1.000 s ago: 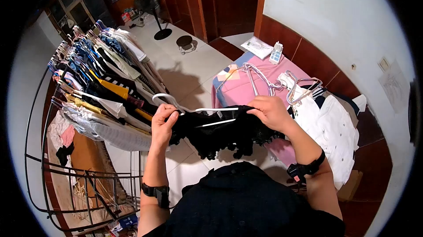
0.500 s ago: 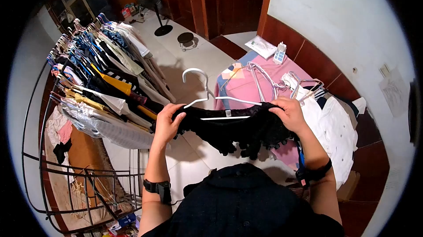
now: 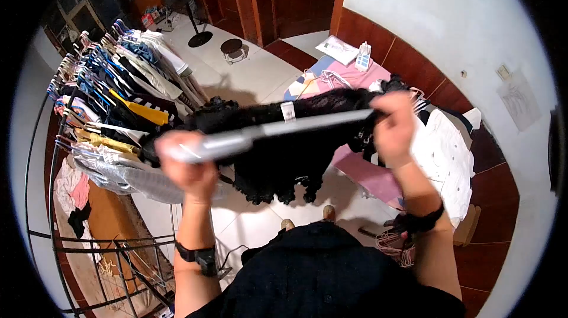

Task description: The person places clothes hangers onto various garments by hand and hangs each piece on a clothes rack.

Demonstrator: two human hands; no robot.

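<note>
Stretched between my hands is a black lace-trimmed garment (image 3: 278, 167) with a white tag at its neckline. A white clothes hanger (image 3: 307, 124) lies across the garment, smeared by motion and tipped so that it looks like a long bar. My left hand (image 3: 188, 164) is closed around the hanger's left end together with the garment's edge. At the other end, my right hand (image 3: 393, 128) pinches the black fabric at the hanger's tip. The hanger's hook cannot be made out clearly.
A rack of hung clothes (image 3: 118, 105) stands to the left, its black metal frame (image 3: 106, 235) reaching toward me. On the right, a pink cloth (image 3: 367, 173) and white garments (image 3: 444, 164) lie piled by the wall. A stool (image 3: 232, 47) and fan base (image 3: 200, 39) stand farther off.
The hanger and garment have come up closer to me, and the hanger has tipped, its hook no longer standing out above. Both hands are raised and spread farther apart.
</note>
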